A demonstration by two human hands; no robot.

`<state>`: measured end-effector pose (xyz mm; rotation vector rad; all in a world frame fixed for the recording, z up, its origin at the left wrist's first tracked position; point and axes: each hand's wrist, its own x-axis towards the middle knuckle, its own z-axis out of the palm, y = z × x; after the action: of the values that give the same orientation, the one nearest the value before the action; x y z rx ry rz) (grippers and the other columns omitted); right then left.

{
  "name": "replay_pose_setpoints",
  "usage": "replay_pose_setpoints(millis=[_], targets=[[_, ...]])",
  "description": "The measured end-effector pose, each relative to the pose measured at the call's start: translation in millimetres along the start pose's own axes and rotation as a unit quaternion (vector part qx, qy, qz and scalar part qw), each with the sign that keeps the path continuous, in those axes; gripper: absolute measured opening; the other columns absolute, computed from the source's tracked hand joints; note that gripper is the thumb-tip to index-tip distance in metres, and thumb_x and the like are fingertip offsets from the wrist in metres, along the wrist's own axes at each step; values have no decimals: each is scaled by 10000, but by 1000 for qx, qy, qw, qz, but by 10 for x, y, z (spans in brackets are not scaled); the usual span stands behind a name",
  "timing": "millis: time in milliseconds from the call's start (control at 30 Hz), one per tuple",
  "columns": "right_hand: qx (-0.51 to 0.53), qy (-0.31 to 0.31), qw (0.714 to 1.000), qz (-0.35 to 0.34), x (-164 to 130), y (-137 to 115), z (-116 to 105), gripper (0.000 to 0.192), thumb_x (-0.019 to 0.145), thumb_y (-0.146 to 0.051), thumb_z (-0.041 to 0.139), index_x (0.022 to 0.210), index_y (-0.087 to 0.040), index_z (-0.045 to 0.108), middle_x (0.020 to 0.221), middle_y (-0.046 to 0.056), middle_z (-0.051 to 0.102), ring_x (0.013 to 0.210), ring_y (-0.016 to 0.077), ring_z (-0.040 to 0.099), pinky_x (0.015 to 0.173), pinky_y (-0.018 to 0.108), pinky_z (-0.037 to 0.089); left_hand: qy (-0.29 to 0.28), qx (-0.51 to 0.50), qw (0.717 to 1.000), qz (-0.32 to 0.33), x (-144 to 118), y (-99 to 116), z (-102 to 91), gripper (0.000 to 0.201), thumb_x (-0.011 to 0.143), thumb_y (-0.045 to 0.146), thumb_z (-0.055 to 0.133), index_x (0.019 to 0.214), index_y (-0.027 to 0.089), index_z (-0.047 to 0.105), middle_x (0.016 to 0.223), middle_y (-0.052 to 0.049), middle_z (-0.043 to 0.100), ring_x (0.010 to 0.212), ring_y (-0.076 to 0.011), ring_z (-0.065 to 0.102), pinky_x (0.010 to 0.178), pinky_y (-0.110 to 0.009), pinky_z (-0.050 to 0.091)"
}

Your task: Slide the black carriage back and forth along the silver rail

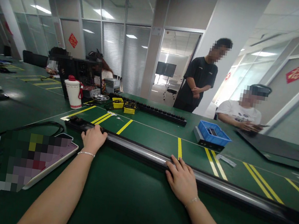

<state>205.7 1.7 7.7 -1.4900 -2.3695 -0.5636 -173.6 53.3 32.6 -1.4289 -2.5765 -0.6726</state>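
Observation:
A long black bar (135, 149) with a glossy, rounded top lies slantwise across the green table, from the left of centre to the right edge. My left hand (93, 140) is on the bar close to its left end, fingers bent over it and thumb on the right side. Farther right, my right hand (181, 178) rests its fingertips on the bar's top, with the fingers stretched out and slightly apart. The underside of the bar is hidden.
A phone (67, 154) and black cables (43, 123) lie left. Beyond the bar are a white cup (73, 93), yellow trays (129, 109), a black slotted strip (163, 114) and a blue bin (211, 132). Several people are across the green table (124, 205), one standing (201, 75).

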Motion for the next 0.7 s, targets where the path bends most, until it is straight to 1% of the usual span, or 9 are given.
replay_pose_setpoints(millis=[167, 333, 567, 633, 700], targets=[[1, -4, 1000, -2, 3, -4, -15, 345, 887, -348, 377, 1170, -293, 566, 1366, 25, 451, 1250, 273, 373, 926, 420, 358, 2, -7, 1000, -3, -25, 16, 17, 395, 776, 382, 440, 1066, 130, 528, 1045, -179, 626, 1039, -344, 529, 918, -521, 317], [3, -5, 1000, -1, 7, -3, -19, 346, 890, -355, 373, 1166, -287, 571, 1365, 28, 453, 1253, 266, 371, 926, 412, 359, 15, -20, 1000, -1, -45, 18, 37, 387, 779, 392, 446, 1063, 142, 528, 1053, -161, 630, 1041, -328, 535, 949, -534, 301], [9, 9, 1000, 5, 8, -13, -18, 318, 880, -362, 410, 1128, -292, 595, 1349, 16, 471, 1241, 261, 391, 921, 401, 368, -15, -14, 1000, 4, -10, 30, 48, 393, 767, 443, 447, 985, 142, 576, 1012, -161, 641, 1020, -338, 544, 943, -567, 307], [10, 14, 1000, 7, 6, -14, -12, 311, 877, -365, 416, 1113, -286, 603, 1344, 16, 477, 1238, 259, 396, 919, 398, 372, -25, -15, 1000, 3, -6, 30, 66, 423, 776, 448, 425, 1011, 133, 581, 1037, -170, 631, 1042, -347, 530, 928, -559, 335], [11, 16, 1000, 9, 4, -13, -4, 307, 875, -363, 418, 1102, -279, 606, 1343, 14, 478, 1235, 258, 400, 917, 397, 374, -22, -23, 999, -1, -7, 24, 97, 475, 783, 453, 409, 1085, 123, 569, 1113, -181, 600, 1084, -348, 505, 918, -524, 369]])
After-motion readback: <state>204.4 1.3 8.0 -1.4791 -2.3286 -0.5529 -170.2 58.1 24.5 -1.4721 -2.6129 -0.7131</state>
